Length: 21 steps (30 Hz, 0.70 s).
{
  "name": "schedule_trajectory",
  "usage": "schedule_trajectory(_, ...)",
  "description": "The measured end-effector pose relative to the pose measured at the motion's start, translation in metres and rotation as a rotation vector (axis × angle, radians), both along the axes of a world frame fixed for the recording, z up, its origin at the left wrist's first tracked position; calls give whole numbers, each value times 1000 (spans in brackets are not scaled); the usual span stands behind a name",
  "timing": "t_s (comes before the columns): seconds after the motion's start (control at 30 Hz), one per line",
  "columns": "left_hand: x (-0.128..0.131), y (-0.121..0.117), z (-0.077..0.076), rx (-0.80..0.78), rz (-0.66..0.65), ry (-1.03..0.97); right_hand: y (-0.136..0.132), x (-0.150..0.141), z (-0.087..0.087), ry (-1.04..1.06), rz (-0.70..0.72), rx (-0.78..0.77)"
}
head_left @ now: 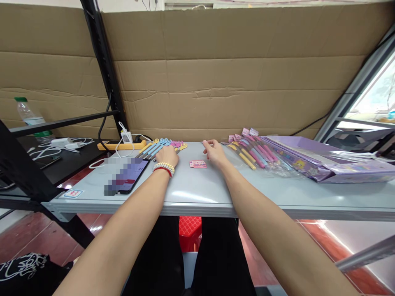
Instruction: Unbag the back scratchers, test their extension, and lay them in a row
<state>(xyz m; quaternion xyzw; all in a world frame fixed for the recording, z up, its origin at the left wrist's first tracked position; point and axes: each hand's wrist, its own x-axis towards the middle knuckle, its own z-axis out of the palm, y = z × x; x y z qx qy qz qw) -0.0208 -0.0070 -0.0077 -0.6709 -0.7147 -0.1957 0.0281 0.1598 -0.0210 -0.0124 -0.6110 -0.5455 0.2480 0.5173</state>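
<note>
My left hand (167, 155) rests on the grey table (197, 193), its fingers curled over the handles of a row of loose blue, pink and yellow spoons and forks (163, 144). A beaded bracelet circles that wrist. My right hand (214, 152) lies just right of it, fingers bent and apart, with nothing visible in them. A small pink card (198, 164) lies flat between the two hands. To the right of my right hand sits a heap of bagged pink, yellow and blue cutlery sets (249, 150).
A phone (125, 174) lies at the left front of the table. Purple packaging sheets (327, 162) cover the right side. A yellow power strip with chargers (121, 144) and a water bottle (27, 113) are at the left. Cardboard walls the back.
</note>
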Motion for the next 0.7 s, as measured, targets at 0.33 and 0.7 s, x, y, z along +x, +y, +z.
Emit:
schedule_trajectory(0.33, -4, 4, -1, -5, 17, -13, -6, -2, 0, -95, 15, 32)
schedule_trajectory(0.7, -5, 3, 0, -12, 14, -22, -11, -5, -2, -300, 11, 86)
